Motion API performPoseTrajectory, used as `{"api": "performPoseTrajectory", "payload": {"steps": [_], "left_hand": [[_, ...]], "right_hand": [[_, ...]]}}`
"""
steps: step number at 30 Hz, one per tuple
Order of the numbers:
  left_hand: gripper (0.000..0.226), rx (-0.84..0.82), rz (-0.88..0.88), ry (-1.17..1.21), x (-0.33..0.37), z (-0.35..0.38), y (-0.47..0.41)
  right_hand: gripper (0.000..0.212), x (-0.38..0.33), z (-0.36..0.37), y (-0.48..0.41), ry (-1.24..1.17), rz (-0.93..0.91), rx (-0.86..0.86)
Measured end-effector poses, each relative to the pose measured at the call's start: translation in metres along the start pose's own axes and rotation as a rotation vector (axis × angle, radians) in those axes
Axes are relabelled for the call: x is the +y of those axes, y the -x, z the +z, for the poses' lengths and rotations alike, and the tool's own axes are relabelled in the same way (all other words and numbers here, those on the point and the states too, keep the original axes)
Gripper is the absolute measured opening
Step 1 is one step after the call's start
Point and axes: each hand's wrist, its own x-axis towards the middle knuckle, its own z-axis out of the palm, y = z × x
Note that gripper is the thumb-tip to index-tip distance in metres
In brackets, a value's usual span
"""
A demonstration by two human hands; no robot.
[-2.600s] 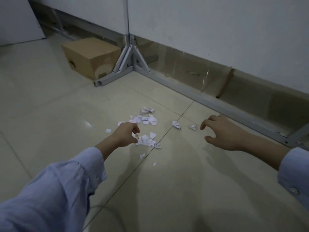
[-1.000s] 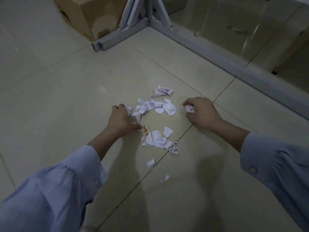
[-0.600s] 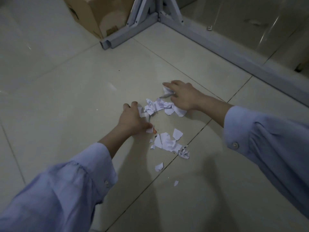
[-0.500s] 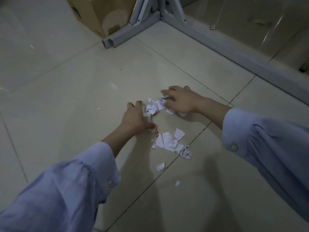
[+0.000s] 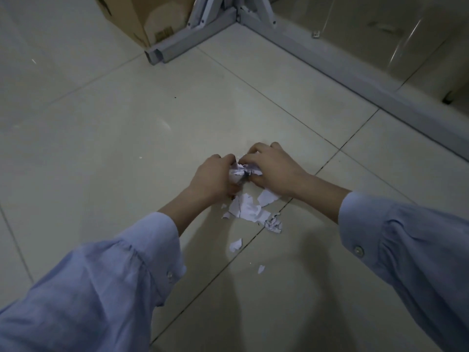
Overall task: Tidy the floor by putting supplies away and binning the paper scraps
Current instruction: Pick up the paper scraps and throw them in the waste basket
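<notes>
Both hands (image 5: 212, 179) (image 5: 272, 171) curl around bunched paper scraps (image 5: 240, 171).

Bunched scraps (image 5: 241, 171): white, crumpled, gripped between curled fingers of our left hand (image 5: 212, 179) and right hand (image 5: 272, 171). Flat torn pieces (image 5: 247, 210) lie loose just behind our fingers, toward us. Crumpled bit (image 5: 274, 223) and two small flakes (image 5: 235, 245) farther toward us, apart from fingers.

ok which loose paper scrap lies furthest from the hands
The tiny scrap lying alone nearest the camera, below the larger lone scrap; every other piece sits closer in.
</notes>
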Motion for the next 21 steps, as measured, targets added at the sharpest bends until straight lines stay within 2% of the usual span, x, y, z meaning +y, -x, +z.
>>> {"api": "performPoseTrajectory", "payload": {"steps": [3, 10, 14, 16, 21], "left_hand": [[0.029, 0.02, 0.065, -0.023, 0.005, 0.006, 0.007], [0.011, -0.002, 0.1, -0.05, 0.005, 0.003, 0.018], [0.013, -0.006, 0.094, -0.027, 0.0, -0.003, 0.032], [0.022, -0.026, 0.108, -0.023, 0.0, -0.003, 0.041], [0.033, -0.116, 0.148, -0.071, 0.006, 0.011, 0.068]], "right_hand": [[0.04, 0.001, 0.001, 0.009, -0.057, 0.046, 0.0], [0.038, 0.002, -0.005, 0.024, -0.134, 0.103, 0.029], [0.033, -0.003, -0.01, 0.041, -0.298, 0.149, 0.045], [0.031, -0.009, -0.008, 0.05, -0.328, 0.128, 0.014], [0.035, -0.025, 0.013, 0.077, -0.169, 0.044, -0.037]]}}
